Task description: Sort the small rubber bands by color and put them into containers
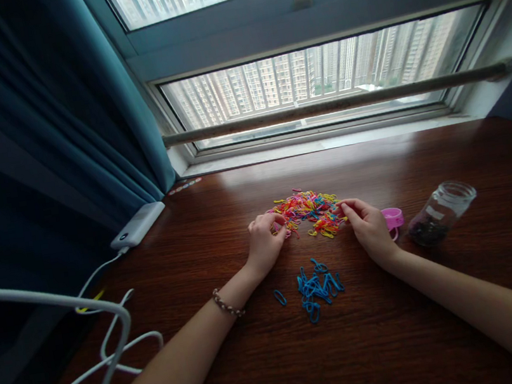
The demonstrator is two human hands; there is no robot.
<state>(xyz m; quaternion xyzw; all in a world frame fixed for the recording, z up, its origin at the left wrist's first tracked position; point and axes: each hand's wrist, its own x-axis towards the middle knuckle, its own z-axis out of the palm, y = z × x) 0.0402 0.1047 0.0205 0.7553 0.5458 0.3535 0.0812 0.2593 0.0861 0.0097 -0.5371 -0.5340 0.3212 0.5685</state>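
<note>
A heap of small coloured loops (308, 203), mostly pink, red, orange and yellow with a few blue, lies on the dark wooden table. They look like plastic stitch markers. At the heap's left edge is my left hand (266, 242), fingers curled in and thumb near the index finger; what lies between them is unclear. My right hand (370, 229) pinches at the heap's right edge, and anything between its fingertips is too small to name. Nearer to me is a separate group of blue loops (317, 288), with one blue loop (279, 297) apart on its left.
Right of my right hand stand a pink plastic ring-shaped lid (393, 218) and a tilted-looking clear glass jar (441, 209) with dark contents. On the left are a white power bank (138, 225) and a thick white cable (60, 299). A window and blue curtain (93, 101) border the table (244, 373).
</note>
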